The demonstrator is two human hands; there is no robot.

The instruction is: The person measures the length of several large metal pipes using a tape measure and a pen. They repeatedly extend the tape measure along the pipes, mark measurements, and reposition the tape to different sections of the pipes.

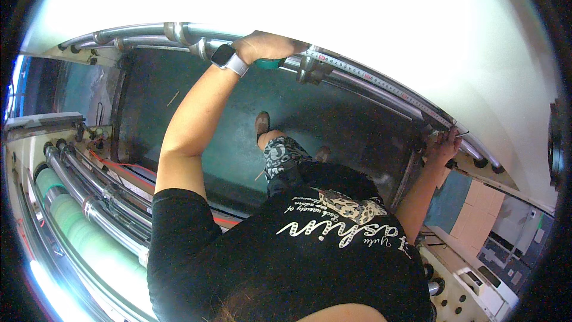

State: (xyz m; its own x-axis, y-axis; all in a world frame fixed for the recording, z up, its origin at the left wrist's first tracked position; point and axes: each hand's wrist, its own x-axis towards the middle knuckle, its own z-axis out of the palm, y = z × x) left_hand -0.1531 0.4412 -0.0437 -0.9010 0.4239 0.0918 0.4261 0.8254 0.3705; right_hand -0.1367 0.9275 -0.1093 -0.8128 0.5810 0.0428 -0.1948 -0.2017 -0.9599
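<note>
A tape measure [381,84] is stretched along the metal rods [214,31] at the far side, slanting from the middle of the scene toward the right and slightly nearer. Its green case [271,63] is gripped in the left hand [269,47], whose fingertips are partly hidden. The right end of the strip is held by the bent fingers of the right hand [442,148], near the right end of the rods. A watch [224,56] with a pale strap is worn on the left wrist. Beyond the rods, a bright white surface [387,12] is seen. A brown shoe [262,122] is planted on the dark green floor [196,137]. At the near left, a pale green roller [89,226] is flanked by shiny metal rollers [74,182].
</note>
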